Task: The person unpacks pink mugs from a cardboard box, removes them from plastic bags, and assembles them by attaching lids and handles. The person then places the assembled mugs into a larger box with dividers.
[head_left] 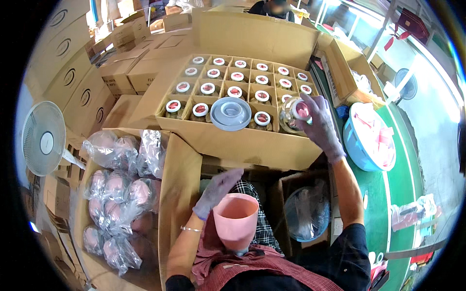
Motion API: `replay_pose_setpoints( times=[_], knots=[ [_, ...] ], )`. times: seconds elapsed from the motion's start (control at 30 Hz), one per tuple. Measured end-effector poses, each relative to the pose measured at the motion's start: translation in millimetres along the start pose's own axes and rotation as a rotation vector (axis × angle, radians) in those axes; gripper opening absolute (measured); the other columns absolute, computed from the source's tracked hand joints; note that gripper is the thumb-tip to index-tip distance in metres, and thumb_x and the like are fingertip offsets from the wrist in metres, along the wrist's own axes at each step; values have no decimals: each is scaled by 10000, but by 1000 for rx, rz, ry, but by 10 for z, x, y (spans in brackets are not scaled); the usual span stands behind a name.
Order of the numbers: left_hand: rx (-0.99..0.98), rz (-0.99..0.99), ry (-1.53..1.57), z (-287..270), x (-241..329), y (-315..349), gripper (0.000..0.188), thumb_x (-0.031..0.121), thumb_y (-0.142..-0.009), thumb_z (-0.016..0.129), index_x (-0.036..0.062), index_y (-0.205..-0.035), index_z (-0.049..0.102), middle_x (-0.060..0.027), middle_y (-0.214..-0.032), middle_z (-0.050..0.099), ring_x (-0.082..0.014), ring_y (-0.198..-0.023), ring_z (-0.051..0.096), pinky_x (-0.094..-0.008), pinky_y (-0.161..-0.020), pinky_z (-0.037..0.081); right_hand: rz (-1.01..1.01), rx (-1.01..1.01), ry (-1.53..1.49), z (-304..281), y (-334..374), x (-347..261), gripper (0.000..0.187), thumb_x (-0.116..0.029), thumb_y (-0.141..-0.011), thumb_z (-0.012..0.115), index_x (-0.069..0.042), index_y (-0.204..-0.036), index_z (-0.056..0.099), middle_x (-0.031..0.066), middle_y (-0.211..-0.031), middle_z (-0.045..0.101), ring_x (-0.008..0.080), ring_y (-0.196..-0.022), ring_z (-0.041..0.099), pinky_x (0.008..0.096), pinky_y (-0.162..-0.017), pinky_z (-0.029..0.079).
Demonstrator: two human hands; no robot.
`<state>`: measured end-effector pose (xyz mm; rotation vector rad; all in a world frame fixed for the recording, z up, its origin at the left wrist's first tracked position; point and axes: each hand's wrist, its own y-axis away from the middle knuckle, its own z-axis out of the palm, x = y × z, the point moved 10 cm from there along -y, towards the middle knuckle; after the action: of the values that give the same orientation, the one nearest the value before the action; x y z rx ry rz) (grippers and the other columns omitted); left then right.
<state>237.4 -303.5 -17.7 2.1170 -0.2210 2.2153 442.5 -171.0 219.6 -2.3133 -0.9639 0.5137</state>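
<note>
In a purple-grey glove, my right hand grips a clear glass jar at the front right corner of a divided carton. Red and white show at the top of that jar, partly behind my fingers. My left hand, gloved alike, has its fingers stretched out and together beside a pink pot. The pot stands upright at my lap and looks empty. Several jars with white-rimmed lids fill the carton's compartments. A round grey-blue lid-like piece lies on the jars at the front.
On the left, an open box holds several pink rounded items in clear plastic. A fan and stacked cartons stand beyond. A blue basin sits on the green table at right. Another person is behind the carton.
</note>
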Motion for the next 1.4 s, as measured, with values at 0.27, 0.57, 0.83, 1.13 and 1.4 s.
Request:
replay_pose_setpoints(
  times=[0.27,0.57,0.83,1.13,1.4],
  knots=[
    [-88,-194,1026,244,-77,-550,746,638,-973,387,6,-1354,497,-157,-1312,586,-258,-1169,596,-430,-985,511,-350,-119,-175,580,961,-1525,557,-293,-748,773,-135,-1244,576,112,-1131,545,312,-1080,550,505,-1030,408],
    [189,-9,304,-608,-512,25,622,438,-940,559,15,-1386,457,-123,-1322,552,-214,-1226,527,-340,-1039,431,61,-381,-995,1180,1366,-1288,312,-54,-886,573,-20,-1193,620,170,-1277,546,310,-1217,522,390,-1047,408],
    [-424,-222,-225,-125,-402,487,764,362,-772,808,21,-1372,481,-120,-1335,538,-224,-1230,516,-330,-1024,435,504,-442,-1134,1823,1855,-960,402,-199,-945,595,18,-1282,570,168,-1235,578,267,-1180,562,353,-1020,436],
    [-662,22,-1188,377,-624,392,544,545,-902,551,20,-1015,638,-200,-956,668,-381,-868,658,-444,-797,523,580,-505,-1188,1987,1706,-995,364,-185,-947,608,-1,-1260,580,121,-1212,587,203,-1120,588,324,-984,465],
    [-783,33,-869,324,-791,386,371,395,-943,570,61,-1095,620,-156,-1094,631,-322,-1040,603,-413,-874,488,-165,42,-408,1490,-325,-942,386,-192,-833,687,-77,-1196,627,167,-1164,618,369,-1075,600,426,-954,472]
  ],
)
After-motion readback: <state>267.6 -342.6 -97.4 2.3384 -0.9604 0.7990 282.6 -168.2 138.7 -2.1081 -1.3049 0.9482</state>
